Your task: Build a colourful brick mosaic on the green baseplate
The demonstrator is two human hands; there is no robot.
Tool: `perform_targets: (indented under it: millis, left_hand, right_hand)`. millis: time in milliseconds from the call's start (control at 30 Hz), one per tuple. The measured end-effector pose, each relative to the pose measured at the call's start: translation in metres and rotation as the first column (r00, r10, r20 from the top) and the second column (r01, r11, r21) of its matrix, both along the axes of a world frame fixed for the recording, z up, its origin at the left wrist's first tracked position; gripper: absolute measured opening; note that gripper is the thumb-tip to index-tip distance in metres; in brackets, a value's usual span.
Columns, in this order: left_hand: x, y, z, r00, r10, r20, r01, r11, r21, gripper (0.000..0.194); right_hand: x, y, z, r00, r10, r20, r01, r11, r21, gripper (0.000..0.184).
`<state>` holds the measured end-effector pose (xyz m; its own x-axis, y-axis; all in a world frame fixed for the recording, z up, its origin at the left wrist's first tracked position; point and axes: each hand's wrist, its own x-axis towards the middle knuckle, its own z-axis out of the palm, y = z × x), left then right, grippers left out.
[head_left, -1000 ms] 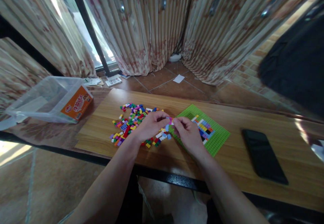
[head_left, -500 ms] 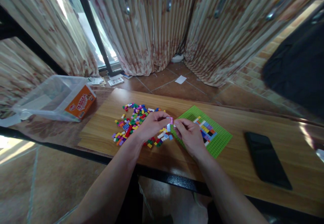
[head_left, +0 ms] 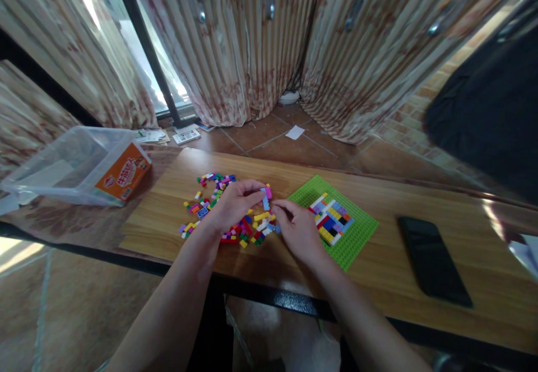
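My left hand point(head_left: 234, 207) is closed in a pinch over the pile, with a pink toy brick point(head_left: 268, 192) and a light blue toy brick point(head_left: 265, 201) at its fingertips. Whether these two are joined, I cannot tell. Just right of them, my right hand point(head_left: 297, 231) has thumb and finger pressed together; anything inside that pinch is hidden. Loose toy bricks point(head_left: 241, 231) in many colours lie under and around my left hand. Beyond my right hand is a green baseplate point(head_left: 357, 237), carrying a patch of joined coloured bricks point(head_left: 332, 218).
A black phone point(head_left: 435, 260) lies on the wooden table point(head_left: 378, 282) to the right. At the left stands a clear plastic bin point(head_left: 75, 181) with an orange label. Striped curtains point(head_left: 235, 52) hang behind the table, and a dark shape point(head_left: 483, 103) is at the upper right.
Both hands have shifted left, toward the pile, and my right hand has come away from the baseplate, uncovering more of its bricks. The light blue brick now shows at my left fingertips beside the pink one.
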<state>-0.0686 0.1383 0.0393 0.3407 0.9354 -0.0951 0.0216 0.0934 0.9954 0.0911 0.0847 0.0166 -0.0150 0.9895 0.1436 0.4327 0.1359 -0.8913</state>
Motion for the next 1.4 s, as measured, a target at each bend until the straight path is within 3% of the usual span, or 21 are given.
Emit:
perform_targets:
  millis: [167,533,600,733,800,933,1067,1333,1400]
  left_hand:
    - [0.005,-0.004,0.002,0.997,-0.058,-0.047,0.058,0.998,0.002,0.023]
    - [0.011,-0.009,0.001,0.99,-0.134,-0.034,0.136,0.99,0.03,0.018]
    - [0.006,-0.006,0.003,0.996,-0.087,0.004,0.087,0.996,0.019,0.02]
    - [-0.007,0.003,0.003,0.985,0.143,0.094,-0.145,0.989,0.02,0.028]
    - [-0.01,0.006,0.002,0.977,0.199,0.082,-0.202,0.979,0.036,0.033]
    - [-0.01,0.006,0.001,0.99,0.137,0.043,-0.138,0.99,0.025,0.035]
    - [-0.007,0.003,0.003,0.995,0.079,0.059,-0.079,0.997,0.006,0.03]
    - [0.01,-0.006,0.001,0.994,-0.078,0.082,0.068,0.99,0.121,0.023]
    - [0.013,-0.007,0.002,0.999,-0.033,0.011,0.03,0.979,0.2,0.022]
  right_hand:
    - [0.004,0.003,0.001,0.979,-0.027,-0.203,0.018,0.999,-0.045,0.031]
    - [0.008,0.003,0.004,0.89,-0.062,-0.452,-0.01,0.988,-0.155,0.032]
    - [0.01,0.004,0.004,0.914,-0.064,-0.4,0.004,0.989,-0.149,0.032]
    - [0.013,0.005,-0.001,0.986,-0.068,-0.155,0.06,0.997,-0.058,0.026]
    - [0.012,0.005,-0.003,0.995,-0.045,-0.092,0.042,0.998,-0.036,0.024]
    - [0.006,0.003,-0.004,0.982,0.019,-0.189,-0.037,0.995,-0.093,0.031]
    - [0.004,0.001,-0.001,0.942,0.003,-0.335,-0.038,0.994,-0.1,0.036]
    - [0.007,-0.002,0.005,0.974,0.012,-0.227,-0.004,0.999,0.038,0.029]
    - [0.009,-0.001,0.006,0.98,-0.012,-0.196,0.022,0.999,0.046,0.026]
